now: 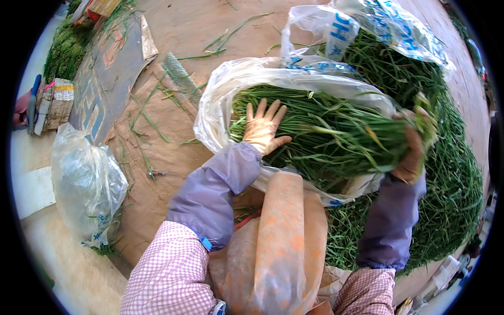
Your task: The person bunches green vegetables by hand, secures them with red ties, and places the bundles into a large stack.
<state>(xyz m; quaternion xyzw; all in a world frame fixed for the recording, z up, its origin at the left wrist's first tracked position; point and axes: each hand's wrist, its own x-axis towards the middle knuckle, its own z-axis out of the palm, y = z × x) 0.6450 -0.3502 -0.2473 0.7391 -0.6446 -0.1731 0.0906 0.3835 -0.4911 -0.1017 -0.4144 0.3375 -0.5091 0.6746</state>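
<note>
In front of me lies an open clear plastic bag [208, 102], its mouth spread wide around a thick bundle of long green stalks [315, 130], perhaps garlic chives. My left hand [265, 128], in a tan work glove, rests palm down on the cut stem ends with its fingers apart. At the leafy end, my right hand [409, 151], gloved too and slightly blurred, is closed around the tips of the bundle. Beside and beneath the bag's right side spreads a large heap of loose greens [453, 169].
Another printed plastic bag [401, 31] covers the far part of the heap. At left stands a crumpled clear bag [86, 185] near a knife [33, 102]. Flattened cardboard [106, 71] and stray stalks [145, 114] lie on the brown sheet. More greens [65, 51] sit at far left.
</note>
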